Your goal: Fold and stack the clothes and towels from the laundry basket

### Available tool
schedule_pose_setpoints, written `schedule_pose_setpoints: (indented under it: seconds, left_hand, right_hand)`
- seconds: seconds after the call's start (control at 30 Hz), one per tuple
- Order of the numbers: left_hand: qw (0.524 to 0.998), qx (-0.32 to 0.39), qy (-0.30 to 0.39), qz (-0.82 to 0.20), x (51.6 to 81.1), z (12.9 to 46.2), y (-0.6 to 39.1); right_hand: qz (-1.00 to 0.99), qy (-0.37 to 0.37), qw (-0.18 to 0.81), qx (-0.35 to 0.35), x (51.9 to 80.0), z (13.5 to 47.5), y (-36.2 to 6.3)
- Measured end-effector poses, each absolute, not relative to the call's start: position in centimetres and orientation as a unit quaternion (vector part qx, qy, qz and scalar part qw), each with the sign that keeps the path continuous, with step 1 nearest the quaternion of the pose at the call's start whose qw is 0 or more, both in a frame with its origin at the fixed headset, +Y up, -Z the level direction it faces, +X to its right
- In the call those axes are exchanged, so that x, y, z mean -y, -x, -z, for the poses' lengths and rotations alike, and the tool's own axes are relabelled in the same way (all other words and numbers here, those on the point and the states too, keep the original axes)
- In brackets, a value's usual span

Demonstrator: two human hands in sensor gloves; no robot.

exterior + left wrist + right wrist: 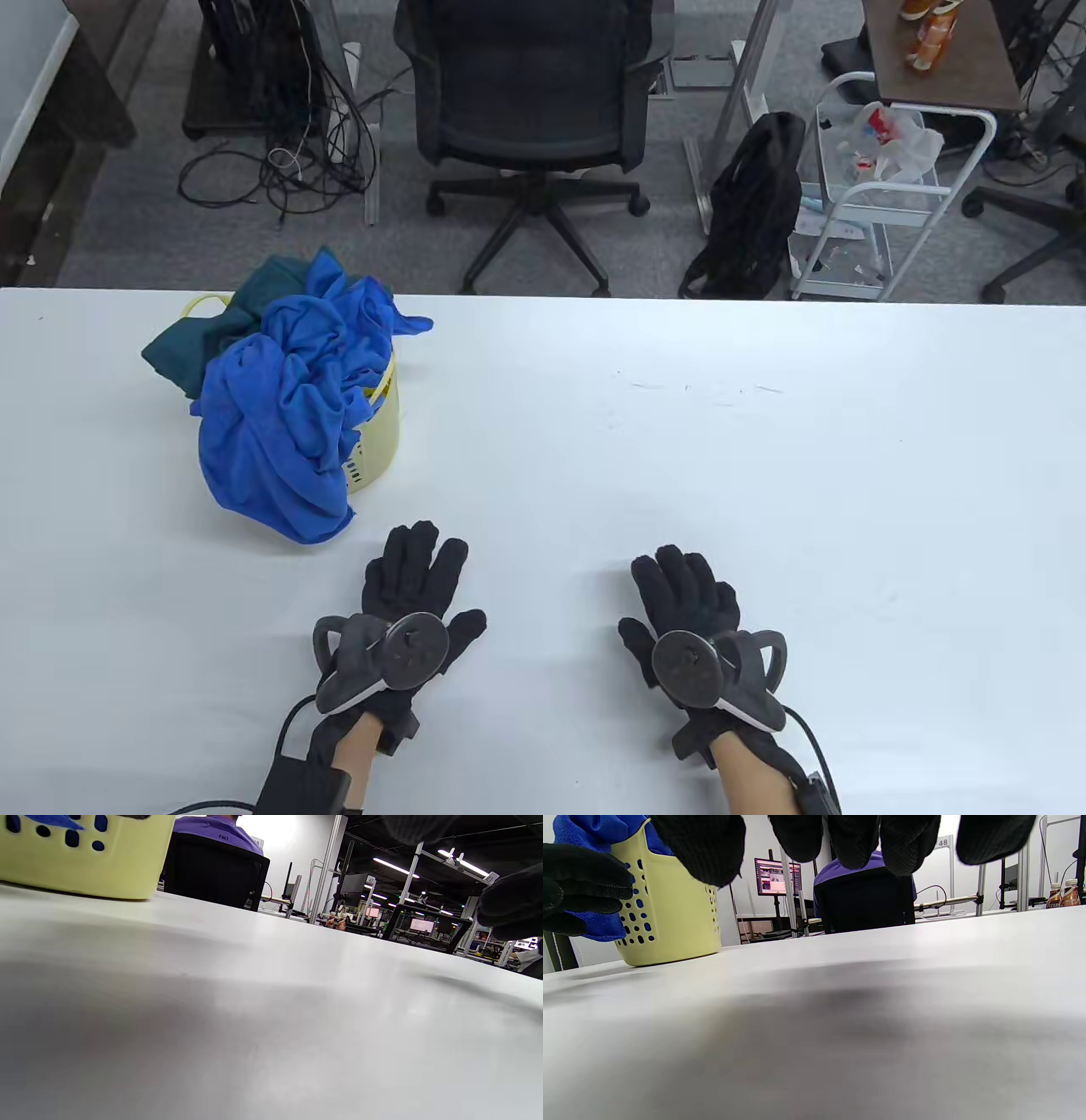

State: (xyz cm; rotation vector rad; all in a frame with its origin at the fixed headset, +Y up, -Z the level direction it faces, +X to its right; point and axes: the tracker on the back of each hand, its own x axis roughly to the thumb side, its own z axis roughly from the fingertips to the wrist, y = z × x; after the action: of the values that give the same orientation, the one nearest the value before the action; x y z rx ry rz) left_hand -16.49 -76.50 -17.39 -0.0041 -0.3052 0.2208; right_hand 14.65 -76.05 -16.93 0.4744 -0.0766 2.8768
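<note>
A pale yellow laundry basket [382, 433] with holes in its wall stands at the table's left. A crumpled blue cloth [288, 407] spills over its near side, and a dark green cloth [204, 335] lies behind it. Both hands rest flat near the front edge, holding nothing. My left hand [416, 577] lies just right of the blue cloth's hanging end. My right hand [687, 594] lies at the middle, fingers straight. The basket [666, 916] shows in the right wrist view beyond the right hand's fingertips [857, 840]; its wall [85, 861] fills the left wrist view's top left.
The white table [764, 475] stretches bare to the right and ahead of the hands. Beyond its far edge stand a black office chair [530, 110], a black backpack [751, 204] and a white wire cart [874, 195] on the floor.
</note>
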Motion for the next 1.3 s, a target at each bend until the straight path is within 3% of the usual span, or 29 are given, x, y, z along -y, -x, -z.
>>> schedule_pose_setpoints:
  seconds: [0.5,0.67,0.77,0.87,0.93,1.0,1.03,1.1,1.2,1.23,1.3]
  left_hand:
    - [0.985,0.143,0.003,-0.098,76.4,17.0,16.6]
    - [0.988,0.108,-0.031,-0.104,75.0,17.1,17.6]
    - [0.984,0.07,-0.096,-0.136,71.7,18.0,19.3]
    - [0.977,0.032,-0.149,-0.151,66.4,20.0,21.8]
    - [0.965,-0.023,-0.202,-0.168,61.4,21.7,24.4]
    - [0.958,-0.105,-0.215,-0.158,58.4,23.4,26.4]
    - [0.958,-0.147,-0.2,-0.143,57.5,24.2,27.3]
    - [0.96,-0.243,-0.089,-0.102,56.2,26.7,29.3]
    - [0.951,-0.269,0.081,-0.126,57.1,29.0,30.7]
    - [0.948,-0.267,0.102,-0.141,57.5,29.4,30.9]
    - [0.952,-0.264,0.054,-0.147,57.7,29.4,31.1]
  right_hand:
    - [-0.98,-0.159,0.113,0.029,76.0,16.8,-14.8]
    - [-0.981,-0.158,0.11,0.022,76.3,16.9,-14.8]
    - [-0.981,-0.157,0.114,0.021,76.3,16.8,-14.8]
    - [-0.981,-0.155,0.113,0.017,76.3,16.9,-14.9]
    - [-0.981,-0.154,0.113,0.017,76.3,16.9,-14.9]
    - [-0.981,-0.153,0.114,0.018,76.3,16.9,-14.9]
    - [-0.981,-0.153,0.114,0.019,76.3,16.9,-14.9]
    - [-0.982,-0.152,0.112,0.021,76.3,17.0,-15.0]
    - [-0.982,-0.148,0.112,0.023,76.2,17.1,-15.1]
    - [-0.982,-0.146,0.114,0.022,76.2,17.2,-15.2]
    - [-0.983,-0.141,0.118,0.024,76.2,17.3,-15.5]
